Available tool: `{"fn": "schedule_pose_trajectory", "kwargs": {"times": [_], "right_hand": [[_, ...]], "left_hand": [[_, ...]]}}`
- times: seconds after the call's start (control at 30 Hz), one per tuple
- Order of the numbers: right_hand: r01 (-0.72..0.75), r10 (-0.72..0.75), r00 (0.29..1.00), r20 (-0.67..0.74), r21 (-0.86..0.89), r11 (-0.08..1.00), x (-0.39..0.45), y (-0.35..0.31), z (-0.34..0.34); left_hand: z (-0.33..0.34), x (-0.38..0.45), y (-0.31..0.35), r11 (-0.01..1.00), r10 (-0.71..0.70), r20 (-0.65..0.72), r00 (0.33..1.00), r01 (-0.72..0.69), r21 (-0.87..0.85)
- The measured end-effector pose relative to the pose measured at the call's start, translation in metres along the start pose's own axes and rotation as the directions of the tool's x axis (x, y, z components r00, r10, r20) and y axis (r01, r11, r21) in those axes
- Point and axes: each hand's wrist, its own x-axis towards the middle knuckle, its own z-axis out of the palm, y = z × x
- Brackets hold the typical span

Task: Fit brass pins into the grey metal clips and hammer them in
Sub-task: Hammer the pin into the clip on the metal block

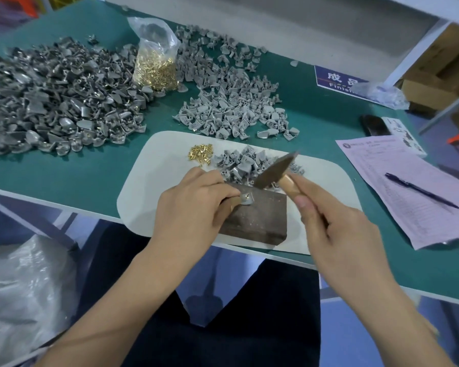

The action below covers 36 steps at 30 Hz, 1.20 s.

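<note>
Grey clip (245,198) pinched on block (255,217) by left hand (188,205) fingers, right hand (337,229) fingers gripping hammer (276,169)

Both forearms reach in bare from the bottom of the view, angled inward and converging ahead of the torso. Left hand (194,205): knuckles up, fingers curled downward, thumb and forefinger tips pressed together in a pinch at its right side. Right hand (337,231): a little nearer the body, back of the hand up, fingers wrapped in a fist-like grip, thumb laid straight forward along the top. Hands near, not touching.
</note>
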Motion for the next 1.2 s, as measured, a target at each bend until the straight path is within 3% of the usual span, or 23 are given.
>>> {"fn": "schedule_pose_trajectory", "kwargs": {"times": [0.1, 0.23, 0.37, 0.43, 0.53, 0.7, 0.83, 0.9, 1.0, 1.13, 1.2], "right_hand": [[-0.011, 0.021, 0.996, -0.084, 0.122, 0.992, -0.001, -0.002, 0.001], [0.068, -0.067, 0.997, 0.031, -0.037, 0.997, -0.004, -0.005, 0.008], [0.003, 0.002, 0.993, -0.114, 0.045, 0.999, -0.005, -0.002, 0.006], [0.023, -0.02, 0.998, -0.063, 0.052, 0.998, -0.006, -0.008, 0.007], [0.084, -0.079, 0.996, 0.051, -0.11, 0.99, 0.001, -0.016, 0.0], [-0.043, 0.053, 0.987, -0.154, 0.065, 0.997, -0.001, -0.019, 0.001], [-0.074, 0.078, 0.993, 0.088, -0.04, 0.996, -0.006, -0.018, 0.005], [-0.07, 0.07, 0.998, 0.004, -0.057, 0.996, -0.008, -0.011, 0.0], [-0.099, 0.113, 0.984, -0.136, 0.104, 0.99, -0.012, -0.014, 0.001], [-0.119, 0.114, 0.988, 0.102, 0.045, 0.992, -0.013, -0.017, 0.005], [-0.144, 0.14, 0.986, 0.096, 0.044, 0.989, -0.011, -0.008, 0.0]], "left_hand": [[-0.001, 0.0, -0.001, 1.0, -0.003, 0.001, 1.0, 0.003, -0.017], [0.0, 0.001, 0.0, 1.0, -0.007, -0.001, 1.0, 0.007, -0.001], [0.0, 0.0, 0.0, 1.0, -0.018, 0.006, 1.0, 0.018, -0.002], [0.0, 0.0, 0.0, 1.0, -0.023, 0.004, 1.0, 0.023, 0.0], [0.0, 0.001, 0.001, 0.999, -0.033, -0.012, 0.999, 0.033, 0.002], [0.001, 0.0, 0.001, 0.999, -0.049, 0.014, 0.999, 0.049, 0.002], [0.0, 0.0, 0.001, 0.999, -0.047, 0.016, 0.999, 0.047, -0.001], [0.001, 0.0, 0.0, 0.999, -0.046, 0.022, 0.999, 0.046, -0.006], [0.001, -0.001, 0.0, 0.998, -0.061, 0.021, 0.998, 0.061, 0.005], [0.001, -0.001, 0.004, 0.997, -0.08, 0.017, 0.997, 0.08, 0.012], [0.001, -0.001, 0.004, 0.994, -0.105, 0.02, 0.994, 0.105, 0.007]]}}
